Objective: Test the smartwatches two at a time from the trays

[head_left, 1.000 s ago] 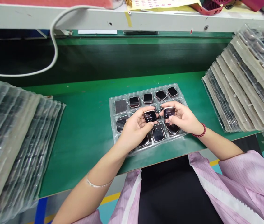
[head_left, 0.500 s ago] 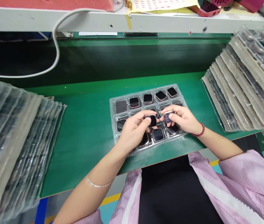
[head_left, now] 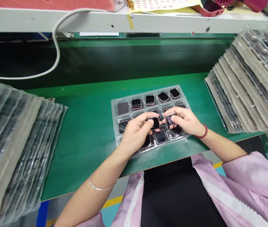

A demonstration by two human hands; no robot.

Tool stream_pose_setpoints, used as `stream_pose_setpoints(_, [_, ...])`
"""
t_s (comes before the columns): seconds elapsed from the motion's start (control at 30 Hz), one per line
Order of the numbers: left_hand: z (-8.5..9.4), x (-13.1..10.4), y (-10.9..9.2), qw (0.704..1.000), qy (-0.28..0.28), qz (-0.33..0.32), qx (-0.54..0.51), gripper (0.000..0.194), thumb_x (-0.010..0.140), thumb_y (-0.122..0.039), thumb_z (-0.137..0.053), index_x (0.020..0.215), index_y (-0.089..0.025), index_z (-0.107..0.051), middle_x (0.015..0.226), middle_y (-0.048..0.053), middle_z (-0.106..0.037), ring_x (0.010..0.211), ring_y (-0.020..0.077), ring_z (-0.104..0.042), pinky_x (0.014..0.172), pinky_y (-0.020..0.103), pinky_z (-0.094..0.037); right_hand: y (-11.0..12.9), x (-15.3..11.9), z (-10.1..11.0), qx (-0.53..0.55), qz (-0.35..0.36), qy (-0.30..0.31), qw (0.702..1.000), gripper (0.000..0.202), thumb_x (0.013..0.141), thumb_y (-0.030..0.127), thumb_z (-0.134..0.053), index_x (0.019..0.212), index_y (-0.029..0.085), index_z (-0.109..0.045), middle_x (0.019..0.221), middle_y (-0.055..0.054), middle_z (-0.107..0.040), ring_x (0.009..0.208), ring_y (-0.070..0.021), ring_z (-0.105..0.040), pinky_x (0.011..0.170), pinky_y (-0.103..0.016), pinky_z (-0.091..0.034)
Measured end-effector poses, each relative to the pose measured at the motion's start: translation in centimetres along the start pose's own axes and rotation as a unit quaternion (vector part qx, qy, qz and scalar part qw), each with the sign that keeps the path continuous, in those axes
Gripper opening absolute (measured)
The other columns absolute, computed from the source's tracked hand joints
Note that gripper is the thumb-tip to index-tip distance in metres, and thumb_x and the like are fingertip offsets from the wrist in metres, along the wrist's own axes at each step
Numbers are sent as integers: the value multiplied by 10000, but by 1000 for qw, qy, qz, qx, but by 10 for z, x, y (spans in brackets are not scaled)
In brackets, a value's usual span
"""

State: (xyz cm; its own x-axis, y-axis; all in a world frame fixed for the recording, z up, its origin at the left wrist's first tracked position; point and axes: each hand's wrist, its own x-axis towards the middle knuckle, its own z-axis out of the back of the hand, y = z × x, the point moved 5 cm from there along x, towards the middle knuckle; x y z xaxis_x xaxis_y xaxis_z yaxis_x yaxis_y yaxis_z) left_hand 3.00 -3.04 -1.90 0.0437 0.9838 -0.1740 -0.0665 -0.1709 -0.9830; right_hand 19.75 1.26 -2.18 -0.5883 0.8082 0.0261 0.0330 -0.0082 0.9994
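Note:
In my left hand (head_left: 137,130) is a strapless smartwatch (head_left: 156,123), its dark screen facing up and my thumb on the glass. My right hand (head_left: 186,121) grips a second smartwatch (head_left: 169,119), whose screen shows small light marks under my thumb. Both hands are above a clear plastic tray (head_left: 114,108) and close together. Several more watch bodies sit in the tray's pockets, among them one in the back row (head_left: 150,100) and one near the front (head_left: 160,136). One back-left pocket shows a flat dark square (head_left: 123,108). My hands hide part of the tray's middle.
On the left stands a tall stack of filled plastic trays (head_left: 10,142). Another leaning stack (head_left: 245,85) is at the right. The green tabletop (head_left: 81,126) carries the tray. A white cable (head_left: 57,47) hangs from the shelf (head_left: 88,23) at the back.

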Motion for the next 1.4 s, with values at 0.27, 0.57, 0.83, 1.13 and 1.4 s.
stream_pose_setpoints(0.27, [0,0,1,1000,4,1,0,253,858,-317,-592,1032,-154,-678,917,68,-763,662,159,-695,553,238,-497,-1,0,0,-19,4,0,1000,180,896,234,-558,1005,132,-659,940,-65,-708,686,-99,-643,606,-214,-581])
stream_pose_setpoints(0.57, [-1,2,1,1000,6,-26,-6,354,760,-286,-696,1084,-151,-651,957,76,-745,746,187,-708,576,251,-537,-2,2,1,-56,15,26,998,376,838,170,-576,1211,154,-614,1139,-93,-690,856,-161,-700,770,-305,-607])
stream_pose_setpoints(0.83, [1,3,1,998,0,-57,-22,386,723,-238,-741,1089,-165,-643,979,68,-721,927,215,-704,765,314,-594,-5,0,0,-67,29,42,996,459,840,134,-543,1298,159,-561,1248,-112,-655,999,-183,-700,821,-299,-609])
stream_pose_setpoints(1.13, [0,3,2,998,7,-56,-30,457,710,-164,-708,1157,-176,-613,978,52,-707,994,216,-691,837,336,-592,-3,1,-2,-46,54,48,996,482,796,90,-525,1266,168,-590,1284,-102,-630,1141,-212,-647,871,-327,-613])
stream_pose_setpoints(1.4, [0,3,5,997,18,-58,-38,464,739,-182,-697,1194,-173,-605,991,66,-715,982,227,-696,817,347,-604,-4,-1,-1,-61,45,49,996,445,835,106,-492,1269,161,-573,1235,-102,-647,1012,-176,-689,812,-299,-623])
